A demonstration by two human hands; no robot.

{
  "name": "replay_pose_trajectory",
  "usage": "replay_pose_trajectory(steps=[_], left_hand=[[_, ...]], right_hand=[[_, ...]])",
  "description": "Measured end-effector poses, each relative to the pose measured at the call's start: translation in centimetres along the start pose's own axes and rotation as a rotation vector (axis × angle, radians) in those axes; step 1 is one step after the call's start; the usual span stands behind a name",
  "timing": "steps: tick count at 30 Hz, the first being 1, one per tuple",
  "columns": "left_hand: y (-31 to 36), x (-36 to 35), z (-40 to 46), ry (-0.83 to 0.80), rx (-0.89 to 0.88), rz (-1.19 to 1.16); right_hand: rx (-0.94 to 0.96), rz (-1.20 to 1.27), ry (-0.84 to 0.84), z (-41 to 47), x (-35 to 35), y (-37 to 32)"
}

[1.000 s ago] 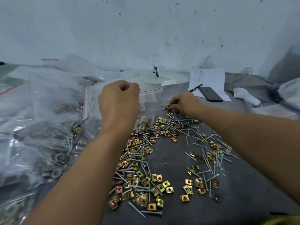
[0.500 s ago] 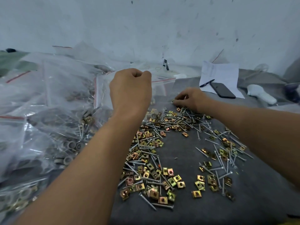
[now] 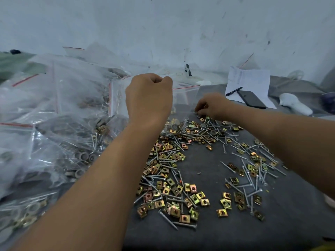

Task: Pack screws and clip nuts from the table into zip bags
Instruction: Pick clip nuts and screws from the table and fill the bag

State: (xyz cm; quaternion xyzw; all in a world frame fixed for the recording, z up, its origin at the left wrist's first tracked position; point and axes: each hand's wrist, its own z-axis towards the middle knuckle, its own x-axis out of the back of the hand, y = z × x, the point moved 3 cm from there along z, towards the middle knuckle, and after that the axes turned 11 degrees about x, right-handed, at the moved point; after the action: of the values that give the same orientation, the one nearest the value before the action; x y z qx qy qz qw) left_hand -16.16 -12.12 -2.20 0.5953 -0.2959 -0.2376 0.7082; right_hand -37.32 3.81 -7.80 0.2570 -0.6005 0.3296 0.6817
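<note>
Screws and clip nuts [image 3: 183, 160] lie scattered on the counter [image 3: 208, 236]. Your right hand [image 3: 211, 105] pinches at the pile's far edge; what it holds, can't tell. Left hand [image 3: 148, 96], fisted on the zip bag [image 3: 183, 93], sits just left, so carry leftward.

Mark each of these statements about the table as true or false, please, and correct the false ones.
1. The left hand is raised and closed in a fist near a clear zip bag. True.
2. The right hand rests on the black phone. False: it is at the far edge of the pile of screws and clip nuts, apart from the phone.
3. A pen lies on the white paper beside the phone. True.
4. All the hardware is already bagged. False: many screws and clip nuts lie loose on the dark table.
5. Filled bags are heaped at the left. True.
</note>
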Motion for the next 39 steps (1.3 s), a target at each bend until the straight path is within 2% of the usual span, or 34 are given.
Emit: replay_pose_trajectory(steps=[4,11,14,17,19,22,24,26,32,36,39], left_hand=[[0.3,0.2,-0.2,0.019,-0.008,0.045],[0.4,0.5,-0.4,0.018,0.003,0.063],[0.4,0.7,-0.4,0.021,0.004,0.06],[0.5,1.0,-0.4,0.021,0.005,0.054],[0.6,1.1,-0.5,0.021,0.007,0.053],[0.7,1.1,-0.6,0.018,0.013,0.045],[0.6,1.1,-0.6,0.018,0.016,0.042],[0.6,1.0,-0.5,0.019,0.005,0.041],[0.4,1.0,-0.2,0.028,-0.006,0.037],[0.2,1.1,-0.1,0.018,-0.019,0.045],[0.0,1.1,0.2,0.002,-0.011,0.025]], right_hand=[[0.041,-0.072,-0.054,0.1,0.5,-0.6],[0.071,-0.172,0.014,0.0,0.4,-1.3],[0.046,-0.026,0.094,-0.6,0.9,-0.6],[-0.078,0.265,0.257,-1.2,1.6,0.5],[-0.049,0.307,0.288,-1.3,1.5,0.1],[0.094,0.145,0.181,-0.9,0.3,-1.7],[0.111,-0.005,0.057,-0.3,-0.4,-2.4],[0.083,-0.04,-0.009,0.0,-0.5,-2.5],[-0.023,0.161,0.048,-0.4,-0.3,-2.2],[-0.002,0.231,0.13,-0.4,0.4,-2.0],[0.056,0.442,0.191,-0.7,1.5,-1.8]])
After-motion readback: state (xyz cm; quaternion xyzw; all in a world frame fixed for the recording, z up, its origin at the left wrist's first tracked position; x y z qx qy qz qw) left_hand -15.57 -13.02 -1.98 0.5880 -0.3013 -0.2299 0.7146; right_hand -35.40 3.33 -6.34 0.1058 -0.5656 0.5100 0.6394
